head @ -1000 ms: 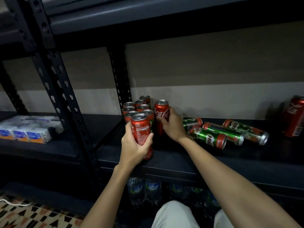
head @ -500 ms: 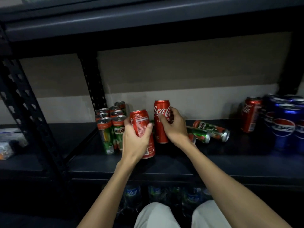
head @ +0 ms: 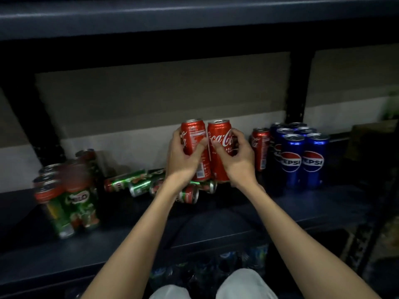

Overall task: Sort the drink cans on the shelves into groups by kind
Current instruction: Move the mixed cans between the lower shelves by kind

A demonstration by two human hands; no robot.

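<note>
Now I have two Coke cans in hand: the left hand (head: 183,160) grips the left can (head: 194,145) with its fingers curled round it, and the right hand (head: 237,158) holds the right can (head: 220,147) the same way. Both cans are upright, touching side by side, raised above the shelf (head: 237,214) and just left of the lone Coke (head: 260,147) that stands against the Pepsi block (head: 302,156).

Directly under my cans lie several tipped Milo cans (head: 138,184). My guess is the main risk sits there: lowering too early would put a can down on a rolling one, and it could topple or send the Milos toward the front edge. A sideways swing too far could also knock the lone Coke into the Pepsi block.

Open shelf shows in front of the lone Coke and between it and my hands; that looks like the room to use. Farther left of the lying cans stands the upright Milo group (head: 71,197), blurred.
</note>
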